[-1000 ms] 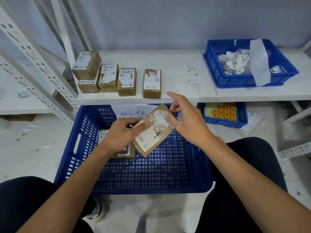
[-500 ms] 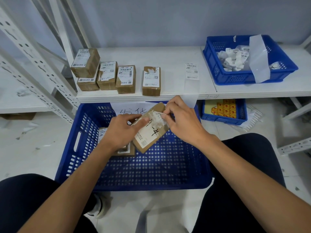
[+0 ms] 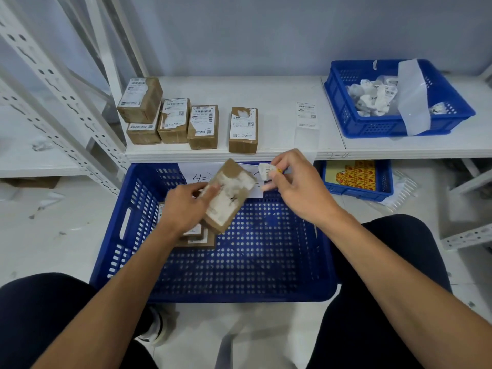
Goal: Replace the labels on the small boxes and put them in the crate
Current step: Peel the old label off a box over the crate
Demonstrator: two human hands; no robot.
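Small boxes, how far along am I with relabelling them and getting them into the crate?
Done: at least one packed box lies in the crate, half hidden under the left hand. In hand: the left hand holds another box with its old label partly torn away; the right hand pinches a torn scrap. Left: this box needs a new label, and five boxes wait on the shelf.

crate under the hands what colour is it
The crate is blue, perforated all over; clearest in the head view.
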